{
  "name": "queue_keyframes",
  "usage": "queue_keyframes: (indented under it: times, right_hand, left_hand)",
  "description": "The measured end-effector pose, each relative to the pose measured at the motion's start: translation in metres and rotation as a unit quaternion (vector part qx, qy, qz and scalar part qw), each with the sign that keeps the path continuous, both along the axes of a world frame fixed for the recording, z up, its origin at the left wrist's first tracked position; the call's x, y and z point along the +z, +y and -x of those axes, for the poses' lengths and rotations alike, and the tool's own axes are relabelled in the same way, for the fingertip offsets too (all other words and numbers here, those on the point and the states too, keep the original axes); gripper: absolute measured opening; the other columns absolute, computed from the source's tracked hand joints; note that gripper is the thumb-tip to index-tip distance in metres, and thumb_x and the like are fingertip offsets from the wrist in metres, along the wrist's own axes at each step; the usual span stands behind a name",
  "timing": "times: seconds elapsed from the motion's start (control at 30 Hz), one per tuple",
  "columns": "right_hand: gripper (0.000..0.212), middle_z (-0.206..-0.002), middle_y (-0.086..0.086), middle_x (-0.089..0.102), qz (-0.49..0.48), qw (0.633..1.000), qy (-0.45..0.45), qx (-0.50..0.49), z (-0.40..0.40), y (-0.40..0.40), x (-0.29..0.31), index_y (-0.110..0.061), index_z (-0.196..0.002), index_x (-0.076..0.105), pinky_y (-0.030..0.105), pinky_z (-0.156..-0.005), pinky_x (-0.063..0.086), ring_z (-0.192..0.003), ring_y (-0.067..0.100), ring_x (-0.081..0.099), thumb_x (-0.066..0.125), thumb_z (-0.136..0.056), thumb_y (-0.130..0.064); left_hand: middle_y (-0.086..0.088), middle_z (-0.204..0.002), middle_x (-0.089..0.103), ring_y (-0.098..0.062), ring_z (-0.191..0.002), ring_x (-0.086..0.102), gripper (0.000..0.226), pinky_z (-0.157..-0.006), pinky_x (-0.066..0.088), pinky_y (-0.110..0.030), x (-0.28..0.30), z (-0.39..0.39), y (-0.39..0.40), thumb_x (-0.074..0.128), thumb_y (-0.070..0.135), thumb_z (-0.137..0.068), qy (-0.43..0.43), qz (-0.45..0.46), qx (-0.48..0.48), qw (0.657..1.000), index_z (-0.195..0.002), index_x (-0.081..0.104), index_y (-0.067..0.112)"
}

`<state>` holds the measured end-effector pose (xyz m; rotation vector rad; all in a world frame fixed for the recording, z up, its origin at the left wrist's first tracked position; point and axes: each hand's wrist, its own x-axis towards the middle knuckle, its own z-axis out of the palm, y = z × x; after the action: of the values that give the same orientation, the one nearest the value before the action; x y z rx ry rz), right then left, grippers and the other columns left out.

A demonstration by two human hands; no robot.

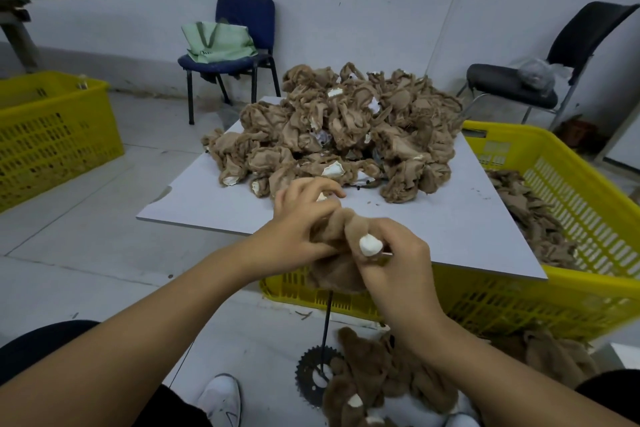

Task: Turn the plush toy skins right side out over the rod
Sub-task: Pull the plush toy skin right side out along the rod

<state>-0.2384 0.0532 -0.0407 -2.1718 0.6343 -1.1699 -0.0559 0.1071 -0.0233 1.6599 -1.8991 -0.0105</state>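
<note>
A brown plush skin (334, 269) with a white tip sits on top of a thin black rod (327, 319), which rises from a toothed metal disc (311, 371) on the floor. My left hand (298, 229) grips the skin's upper left part. My right hand (394, 260) pinches the skin beside its white tip. On the white board (450, 229) behind lies a big pile of inside-out tan skins (346, 128). Furry brown skins (374, 381) lie on the floor by the disc.
A yellow crate (571, 218) with more skins stands under and right of the board; another yellow crate (52, 135) is far left. A blue chair (242, 42) with a green bag and a black chair (540, 76) stand by the wall. My white shoe (221, 399) is near the disc.
</note>
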Motion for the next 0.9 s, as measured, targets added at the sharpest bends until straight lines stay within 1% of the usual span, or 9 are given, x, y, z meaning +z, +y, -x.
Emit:
queue_keyframes:
  times: [0.07, 0.17, 0.27, 0.33, 0.4, 0.47, 0.57, 0.7, 0.9]
  right_hand:
    - [0.009, -0.092, -0.003, 0.065, 0.07, 0.996, -0.045, 0.024, 0.003, 0.0, 0.003, -0.01, -0.088, 0.065, 0.024, -0.07, 0.047, -0.086, 0.011, 0.06, 0.065, -0.095, -0.014]
    - [0.039, -0.104, 0.005, 0.064, 0.131, 0.989, -0.037, 0.056, 0.008, -0.002, 0.002, -0.003, -0.086, 0.066, 0.015, -0.081, 0.044, -0.095, 0.014, 0.061, 0.053, -0.101, -0.037]
    - [0.022, -0.104, 0.003, 0.055, 0.119, 0.989, -0.004, 0.092, 0.01, -0.006, 0.0, -0.008, -0.08, 0.057, 0.01, -0.077, 0.038, -0.09, 0.008, 0.053, 0.063, -0.095, -0.023]
    - [0.025, -0.1, 0.003, 0.052, 0.083, 0.991, 0.012, 0.105, 0.01, -0.009, -0.001, -0.01, -0.075, 0.051, 0.012, -0.071, 0.036, -0.087, 0.008, 0.051, 0.069, -0.091, -0.016]
    - [0.03, -0.093, 0.005, 0.053, 0.052, 0.992, 0.02, 0.112, 0.011, -0.01, -0.001, -0.008, -0.071, 0.049, 0.018, -0.064, 0.038, -0.081, 0.014, 0.052, 0.07, -0.089, -0.018]
    - [0.034, -0.083, 0.01, 0.054, 0.009, 0.993, 0.019, 0.116, 0.011, -0.01, 0.0, -0.005, -0.069, 0.046, 0.032, -0.058, 0.04, -0.074, 0.025, 0.05, 0.069, -0.089, -0.022]
    - [0.022, -0.083, 0.021, 0.057, -0.058, 0.992, 0.032, 0.109, 0.01, -0.01, 0.002, 0.002, -0.073, 0.048, 0.049, -0.06, 0.043, -0.077, 0.039, 0.052, 0.067, -0.084, 0.001]
    - [0.018, -0.088, 0.014, 0.062, -0.147, 0.983, 0.012, 0.11, 0.012, -0.009, 0.004, 0.002, -0.077, 0.047, 0.055, -0.066, 0.043, -0.087, 0.04, 0.056, 0.059, -0.088, 0.01]
    - [0.014, -0.097, 0.005, 0.072, -0.199, 0.971, -0.095, 0.096, 0.014, -0.011, 0.008, 0.008, -0.077, 0.051, 0.041, -0.074, 0.056, -0.091, 0.024, 0.067, 0.06, -0.084, 0.014]
  left_hand:
    - [0.015, -0.115, 0.042, -0.008, -0.109, 0.028, 0.02, -0.097, 0.019, -0.031, 0.005, 0.005, 0.002, 0.07, 0.029, -0.079, -0.045, 0.103, 0.015, 0.994, -0.091, 0.057, 0.02]
    - [0.007, -0.099, 0.043, -0.009, -0.09, 0.028, 0.028, -0.079, 0.021, -0.029, 0.01, 0.01, 0.006, 0.077, 0.021, -0.077, -0.115, 0.171, 0.001, 0.979, -0.084, 0.05, 0.018]
    - [0.006, -0.082, 0.042, -0.01, -0.077, 0.03, 0.037, -0.071, 0.023, -0.028, 0.016, 0.005, 0.008, 0.077, 0.018, -0.078, -0.157, 0.119, -0.085, 0.977, -0.079, 0.041, 0.022]
    - [0.011, -0.08, 0.038, -0.009, -0.075, 0.029, 0.04, -0.067, 0.023, -0.028, 0.021, -0.005, 0.01, 0.078, 0.023, -0.078, -0.15, 0.073, -0.075, 0.983, -0.078, 0.037, 0.023]
    - [0.01, -0.092, 0.044, -0.011, -0.084, 0.036, 0.03, -0.072, 0.031, -0.032, 0.021, -0.016, 0.013, 0.079, 0.029, -0.08, -0.161, 0.048, -0.021, 0.986, -0.088, 0.051, 0.021]
    - [0.006, -0.119, 0.05, -0.017, -0.109, 0.039, 0.031, -0.09, 0.034, -0.04, 0.015, -0.021, 0.016, 0.076, 0.028, -0.085, -0.162, 0.044, 0.03, 0.985, -0.112, 0.059, 0.024]
    - [0.002, -0.146, 0.046, -0.026, -0.134, 0.034, 0.04, -0.104, 0.024, -0.049, 0.01, -0.016, 0.015, 0.068, 0.018, -0.089, -0.178, 0.056, 0.043, 0.982, -0.127, 0.061, 0.028]
    - [0.006, -0.137, 0.056, -0.024, -0.132, 0.04, 0.022, -0.103, 0.022, -0.05, 0.013, -0.01, 0.012, 0.057, 0.01, -0.091, -0.147, 0.094, 0.029, 0.984, -0.104, 0.069, 0.023]
    - [0.007, -0.119, 0.062, -0.018, -0.121, 0.047, 0.021, -0.101, 0.022, -0.043, 0.026, 0.007, 0.016, 0.046, 0.016, -0.094, -0.116, 0.151, 0.031, 0.981, -0.096, 0.067, 0.015]
